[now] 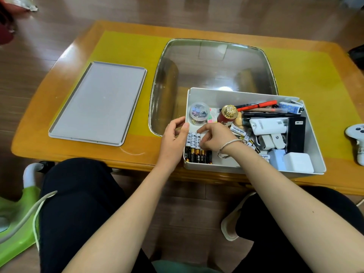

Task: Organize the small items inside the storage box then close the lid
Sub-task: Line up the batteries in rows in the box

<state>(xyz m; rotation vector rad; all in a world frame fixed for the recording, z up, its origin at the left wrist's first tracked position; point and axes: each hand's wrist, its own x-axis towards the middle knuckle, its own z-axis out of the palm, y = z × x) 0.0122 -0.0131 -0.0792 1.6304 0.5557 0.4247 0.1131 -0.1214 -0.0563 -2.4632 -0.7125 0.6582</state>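
1. The storage box [313, 154] sits on the counter [82, 152] at its near edge, right of centre, lid off.
2. Black-and-gold batteries [198, 156] stand in a row in its near-left corner; white batteries [193, 139] lie in a row just behind them.
3. The left hand [174, 137] grips the box's left wall, thumb inside, fingers curled round outside.
4. The right hand [214, 136], a bracelet [228, 147] on its wrist, pinches a white battery at the row's right end.
5. Farther in lie a clear jar of clips [198, 113], pens [258, 106] and white chargers [298, 162].
6. The grey lid [98, 103] lies flat on the counter, well apart to the left.
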